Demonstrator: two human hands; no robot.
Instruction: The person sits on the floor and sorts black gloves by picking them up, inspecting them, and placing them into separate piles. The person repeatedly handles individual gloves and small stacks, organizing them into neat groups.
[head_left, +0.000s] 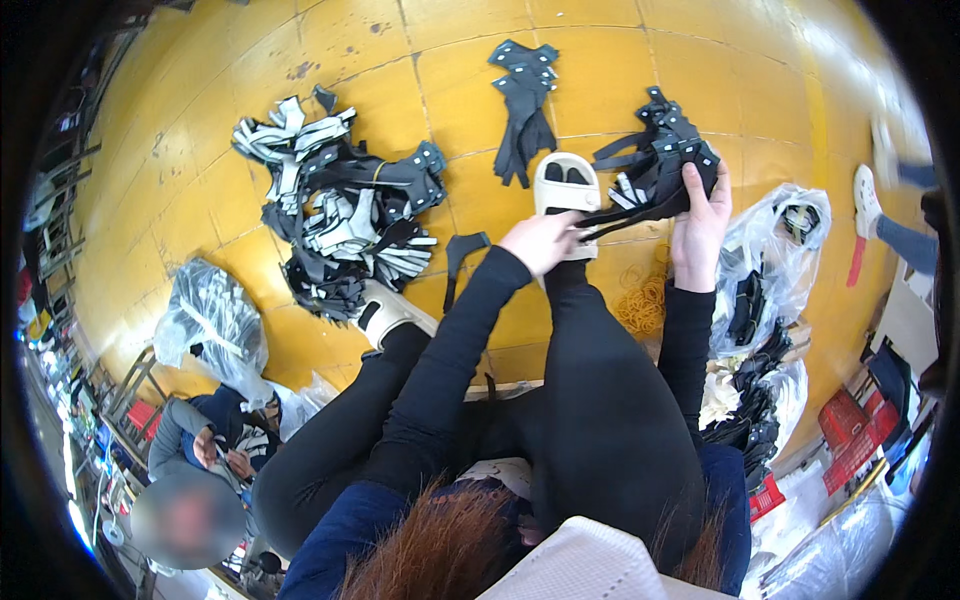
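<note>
Flat black cut pieces with pale tabs and long narrow tails [655, 208] stretch between my two hands. My right hand [703, 222] is closed around their wide end, thumb on top. Over my right slipper [566, 180], my left hand [543, 242] pinches at the narrow ends; its fingertips are slightly blurred. Just beyond the right hand lies a fanned pile of similar black pieces [663, 122], partly hidden by the held ones. A neat stack [524, 105] lies farther out, and a single black piece [463, 255] rests left of my left hand.
A large heap of black and grey-white pieces [345, 190] covers the floor at left. Loose yellow rubber bands [642, 302] lie beside my right leg. Clear plastic bags [215, 315] stand on both sides. A co-worker [215, 440] sits lower left; another person's leg [905, 240] shows at right.
</note>
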